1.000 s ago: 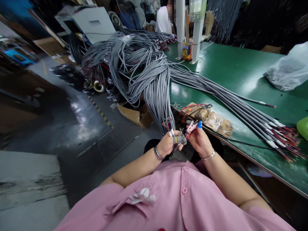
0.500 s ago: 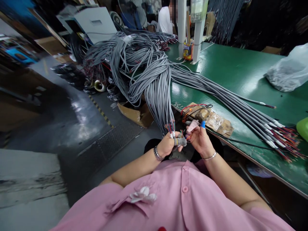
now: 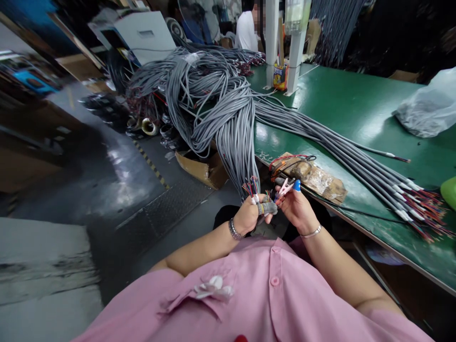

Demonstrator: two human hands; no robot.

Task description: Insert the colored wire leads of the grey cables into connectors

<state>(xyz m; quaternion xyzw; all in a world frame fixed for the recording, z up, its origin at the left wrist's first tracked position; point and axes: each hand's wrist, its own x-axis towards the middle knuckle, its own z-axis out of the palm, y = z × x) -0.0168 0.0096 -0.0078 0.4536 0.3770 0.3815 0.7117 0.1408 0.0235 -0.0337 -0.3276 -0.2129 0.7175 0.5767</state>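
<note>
My left hand is closed around the end of a grey cable, whose stripped coloured wires fan upward above a white band. A grey fabric cover with a yellow stripe lies over its thumb. Close beside it, my right hand pinches a pink clip between thumb and fingers, near a few thin coloured wires. One of its fingertips wears a blue cover. The exact contact between the clip and the wires is too small to make out.
A thick bundle of grey cables drapes over the green table. More cable ends lie at right. Near my hands is a taped wooden block. A plastic bag sits far right, and an open carton stands below.
The pink clip has turned in my right hand, so its two arms now show instead of a flat side. My left hand stays in place around the cable.
</note>
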